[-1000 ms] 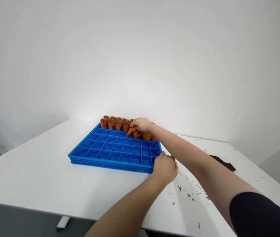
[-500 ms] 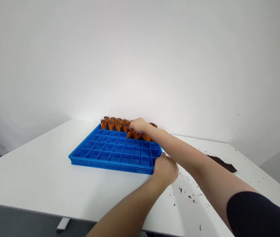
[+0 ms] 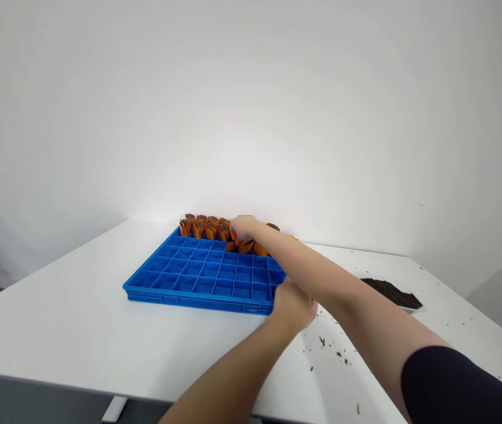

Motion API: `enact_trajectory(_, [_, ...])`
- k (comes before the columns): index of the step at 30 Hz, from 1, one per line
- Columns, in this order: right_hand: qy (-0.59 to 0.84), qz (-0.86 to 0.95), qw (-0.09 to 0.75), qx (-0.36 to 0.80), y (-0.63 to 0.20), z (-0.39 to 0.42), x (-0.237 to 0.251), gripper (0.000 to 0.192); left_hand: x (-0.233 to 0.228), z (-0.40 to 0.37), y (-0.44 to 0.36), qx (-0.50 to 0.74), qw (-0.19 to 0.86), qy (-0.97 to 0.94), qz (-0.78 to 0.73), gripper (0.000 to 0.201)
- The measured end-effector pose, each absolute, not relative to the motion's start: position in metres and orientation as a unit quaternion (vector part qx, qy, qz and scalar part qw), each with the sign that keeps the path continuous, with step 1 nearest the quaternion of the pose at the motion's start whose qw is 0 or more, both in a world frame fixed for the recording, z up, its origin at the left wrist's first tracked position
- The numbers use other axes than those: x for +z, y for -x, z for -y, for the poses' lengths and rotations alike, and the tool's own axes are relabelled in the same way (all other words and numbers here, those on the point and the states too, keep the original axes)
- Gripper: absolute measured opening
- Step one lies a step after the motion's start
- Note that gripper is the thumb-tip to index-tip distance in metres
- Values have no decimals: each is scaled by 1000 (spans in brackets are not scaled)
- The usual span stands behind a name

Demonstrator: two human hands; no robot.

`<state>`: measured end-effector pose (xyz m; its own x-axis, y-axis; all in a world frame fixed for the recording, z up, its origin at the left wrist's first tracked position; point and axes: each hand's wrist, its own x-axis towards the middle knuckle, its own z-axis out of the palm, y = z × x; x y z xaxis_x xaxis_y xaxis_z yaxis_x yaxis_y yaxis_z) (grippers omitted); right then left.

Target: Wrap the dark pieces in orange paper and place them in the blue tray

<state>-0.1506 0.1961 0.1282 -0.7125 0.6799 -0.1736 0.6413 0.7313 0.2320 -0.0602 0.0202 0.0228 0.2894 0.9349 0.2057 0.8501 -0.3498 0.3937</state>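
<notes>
Just one camera, head-worn, looked forward and slightly down across the tabletop toward a white wall, from fairly close; the tray sat mid-frame, arms reaching in from below.

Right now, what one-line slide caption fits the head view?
Right hand reaches among orange pots in a blue plastic gridded tray's far rows; left hand rests at its near corner.

I'm seeing a white table lying under a bare white wall. At about four o'clock, dark crumbs are scattering across it, and a dark soil heap is sitting at three o'clock.
</notes>
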Motion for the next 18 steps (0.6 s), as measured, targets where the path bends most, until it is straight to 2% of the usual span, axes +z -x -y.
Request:
enact_trajectory(3, [-359, -926, 92, 67, 132, -191, 144, 27, 25, -22, 63, 201, 105, -798, -559, 33])
enact_trajectory(9, [-336, -939, -53, 54, 52, -143, 166, 16, 22, -24, 59, 213, 97, -797, -557, 28])
enact_trajectory(11, [-361, -931, -45, 25, 16, -122, 167, 14, 22, -25, 57, 220, 93, -789, -566, 26])
enact_trajectory(13, [-385, -922, -10, -37, -22, -101, 166, 29, 23, -26, 56, 232, 91, -772, -584, 27])
enact_trajectory(14, [-397, -916, -21, -60, -41, -91, 163, 32, 23, -27, 56, 240, 90, -762, -595, 29])
enact_trajectory(18, [-445, -880, -130, -107, -114, -50, 139, 40, 30, -31, 62, 277, 88, -731, -618, 46])
